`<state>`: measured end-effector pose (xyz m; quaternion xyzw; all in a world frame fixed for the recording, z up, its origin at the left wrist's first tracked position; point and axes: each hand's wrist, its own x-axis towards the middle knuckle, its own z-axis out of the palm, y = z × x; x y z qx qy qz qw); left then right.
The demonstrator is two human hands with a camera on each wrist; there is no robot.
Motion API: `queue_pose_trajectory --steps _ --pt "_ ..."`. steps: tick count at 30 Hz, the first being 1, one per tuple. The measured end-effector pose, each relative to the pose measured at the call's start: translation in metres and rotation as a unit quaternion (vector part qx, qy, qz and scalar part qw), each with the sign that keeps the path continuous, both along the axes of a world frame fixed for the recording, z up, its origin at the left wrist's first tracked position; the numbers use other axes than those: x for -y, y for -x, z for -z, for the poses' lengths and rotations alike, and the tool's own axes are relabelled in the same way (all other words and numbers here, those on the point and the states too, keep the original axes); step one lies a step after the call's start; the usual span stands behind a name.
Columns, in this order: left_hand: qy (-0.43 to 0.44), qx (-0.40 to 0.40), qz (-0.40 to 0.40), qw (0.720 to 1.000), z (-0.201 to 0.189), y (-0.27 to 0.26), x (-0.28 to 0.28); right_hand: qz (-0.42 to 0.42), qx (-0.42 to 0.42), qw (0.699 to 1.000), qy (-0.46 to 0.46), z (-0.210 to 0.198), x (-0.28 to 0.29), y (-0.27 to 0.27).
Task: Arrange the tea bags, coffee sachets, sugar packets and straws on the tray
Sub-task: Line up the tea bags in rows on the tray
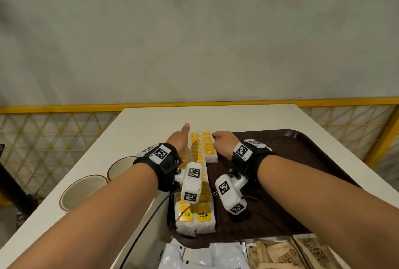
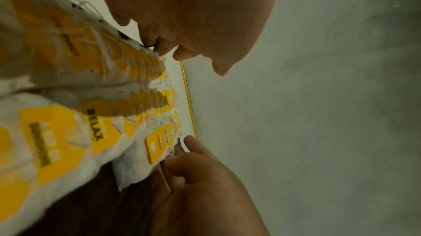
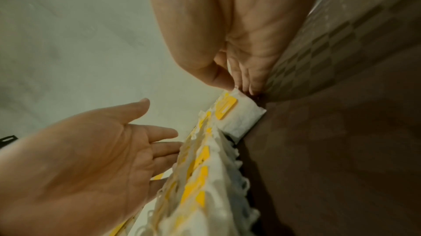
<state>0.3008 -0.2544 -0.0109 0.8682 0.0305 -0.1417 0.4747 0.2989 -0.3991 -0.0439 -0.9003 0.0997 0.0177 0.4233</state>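
Fingers of the right hand (image 1: 223, 142) curl down and pinch the far end of the last white paper tea bag with a yellow tag (image 3: 239, 119), which lies at the far left corner of the dark brown textured plastic tray (image 1: 302, 160); the grip looks meant to nudge this bag square with its row. Beside it, the left hand (image 1: 180, 139) is released, its fingers (image 3: 159, 132) straight and the palm turned toward the outer side of the rows, seemingly acting as a fence so the bags stay in line along the tray's left edge.

Nearest the person, off the tray's near edge on the white table (image 1: 151, 117), lie white glossy sachets (image 1: 203, 255) and brown printed paper packets (image 1: 287, 253), not yet arranged; which are coffee and which sugar I cannot read. Straws are not in view. Next comes the tray, where the rows of tea bags (image 1: 195, 214) run overlapped like shingles from the near left corner to the far left, leaving the rest of the tray for the other goods. Left of the tray, two round white bowls with brown rims (image 1: 84, 191) stand on the table, clear of the work. Beyond the far edge runs a yellow mesh railing (image 1: 43, 137) and a grey wall. Nothing blocks the hands except their own wrist cameras and cables, which hang over the near bags.
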Motion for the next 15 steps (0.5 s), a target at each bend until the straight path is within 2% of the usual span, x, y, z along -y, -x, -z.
queue_pose_trajectory --steps 6,10,11,13,15 --pt "-0.020 -0.004 0.015 1.000 -0.004 -0.004 -0.002 0.012 -0.017 0.999 0.040 -0.006 -0.002 -0.003" --pt "0.067 0.005 0.007 0.998 -0.022 0.004 -0.015 0.014 -0.037 0.998 0.040 -0.025 0.009 0.014" --pt "0.109 0.004 0.013 0.994 -0.032 0.004 -0.020 0.014 -0.032 0.999 0.004 -0.032 0.011 0.019" --pt "0.184 -0.027 0.039 0.982 -0.057 0.013 -0.031 0.033 -0.025 0.990 -0.136 -0.046 0.004 0.034" --pt "0.225 -0.045 0.080 0.970 -0.084 0.029 -0.045 0.036 -0.018 0.956 -0.289 -0.065 -0.019 0.058"
